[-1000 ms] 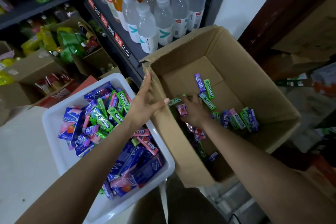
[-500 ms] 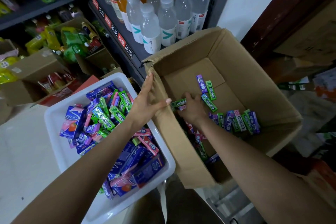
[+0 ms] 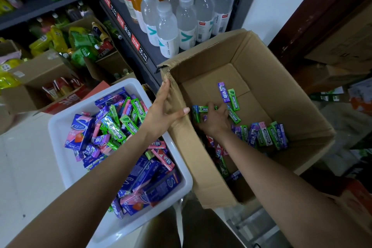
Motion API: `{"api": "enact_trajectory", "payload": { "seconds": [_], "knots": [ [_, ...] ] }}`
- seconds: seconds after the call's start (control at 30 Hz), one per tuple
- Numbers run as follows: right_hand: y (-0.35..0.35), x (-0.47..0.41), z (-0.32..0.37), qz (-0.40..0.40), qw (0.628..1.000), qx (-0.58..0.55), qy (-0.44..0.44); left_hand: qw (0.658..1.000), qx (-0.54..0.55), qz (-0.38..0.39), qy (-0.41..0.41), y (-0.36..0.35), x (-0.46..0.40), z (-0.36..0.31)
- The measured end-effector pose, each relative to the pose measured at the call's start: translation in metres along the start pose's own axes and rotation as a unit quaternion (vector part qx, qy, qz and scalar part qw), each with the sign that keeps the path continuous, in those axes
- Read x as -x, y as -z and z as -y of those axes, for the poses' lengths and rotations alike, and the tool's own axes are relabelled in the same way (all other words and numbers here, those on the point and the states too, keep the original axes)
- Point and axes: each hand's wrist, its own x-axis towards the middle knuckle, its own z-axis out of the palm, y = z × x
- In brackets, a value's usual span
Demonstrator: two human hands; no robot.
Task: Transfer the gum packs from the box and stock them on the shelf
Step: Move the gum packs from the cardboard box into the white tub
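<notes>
1. Head view shows the gum packs (image 3: 261,135) — slim sticks in green, purple and pink wrappers — lying loose on the floor of the cardboard box (image 3: 291,94), most in a heap along the near right side, a few strays near the middle and some in shadow against the near left wall.
2. Right hand (image 3: 215,120) is down inside the box, fingers curled round a clutch of green packs (image 3: 198,111) that stick out to its left. How many it has cannot be told.
3. Risk one: the bundle looks uneven and the glossy wrappers are probably slick, so a pack may slip out as the hand lifts and drop back or fall outside the box.
4. Left hand (image 3: 163,114) steadies the box's left wall, thumb inside and fingers laid flat along the outside of the rim. Risk two — the rim corner is already torn and soft; leaning on it could fold the wall and tilt the box.
5. Just beside the box, the white bin (image 3: 58,126) is piled high with gum; more packs tossed on top could slide over its rim.
6. Behind, water bottles (image 3: 181,18) stand on the shelf (image 3: 128,32) close to the box's far edge, where a hasty lift might knock them.
</notes>
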Motion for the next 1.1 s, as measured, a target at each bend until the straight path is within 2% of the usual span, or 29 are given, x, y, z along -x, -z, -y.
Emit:
{"api": "enact_trajectory", "payload": {
  "seconds": [0.2,0.37,0.7,0.83,1.1],
  "knots": [
    [0.011,-0.008,-0.019,-0.027,0.994,-0.102,-0.014,1.000,0.008,0.001,0.006,-0.001,0.000,-0.001],
    [0.011,-0.011,-0.028,-0.013,0.988,-0.154,0.002,1.000,-0.005,0.001,0.009,0.000,-0.001,0.000],
    [0.017,-0.007,-0.034,0.029,0.992,-0.115,0.052,1.000,-0.003,-0.003,0.008,-0.001,0.000,-0.001],
    [0.009,-0.005,-0.034,0.005,0.991,-0.116,0.061,1.000,-0.005,-0.004,0.007,-0.002,-0.001,-0.001],
    [0.037,0.010,-0.034,-0.050,0.961,-0.273,0.004,1.000,-0.007,-0.012,0.000,-0.002,0.001,-0.002]
  ]
}}
